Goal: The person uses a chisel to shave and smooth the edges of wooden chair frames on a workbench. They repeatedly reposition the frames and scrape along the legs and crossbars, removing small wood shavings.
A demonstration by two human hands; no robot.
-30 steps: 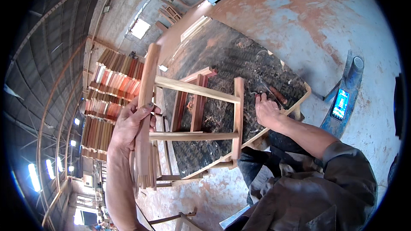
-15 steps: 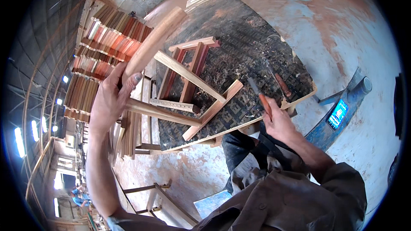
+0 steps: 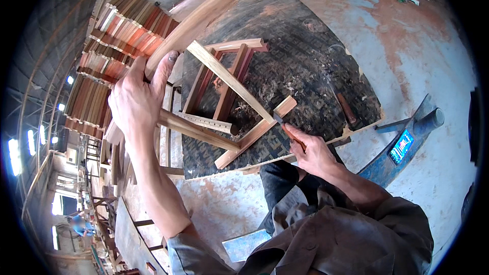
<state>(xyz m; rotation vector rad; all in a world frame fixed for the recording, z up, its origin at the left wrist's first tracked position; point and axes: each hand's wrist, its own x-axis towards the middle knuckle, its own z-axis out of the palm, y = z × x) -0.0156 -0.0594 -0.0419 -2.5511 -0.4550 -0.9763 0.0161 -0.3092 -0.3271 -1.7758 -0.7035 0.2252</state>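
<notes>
Left hand: wrapped around the thick post (image 3: 191, 26) of a wooden frame (image 3: 229, 80), off the table's left side; fingers (image 3: 136, 66) partly hidden behind the post.
Right hand (image 3: 313, 153): closed on a bladed tool (image 3: 295, 136) at the table's near edge; handle butt covered by the palm.
Hands: well apart; left hand (image 3: 136, 94) on post, right on tool.
Frame: reaches over the table's left half; whether it rests there, can't tell.
Blade: at the joint of rail and end bar (image 3: 257, 132), above the table; contact unclear.
Table (image 3: 305, 35): dark top, shavings; reddish pieces (image 3: 234, 79) lie on its left half, partly covered by the rail.
Second tool (image 3: 346, 108): table's right side; blade hard to make out.
Phone (image 3: 402, 146): right of table; screen unreadable.
</notes>
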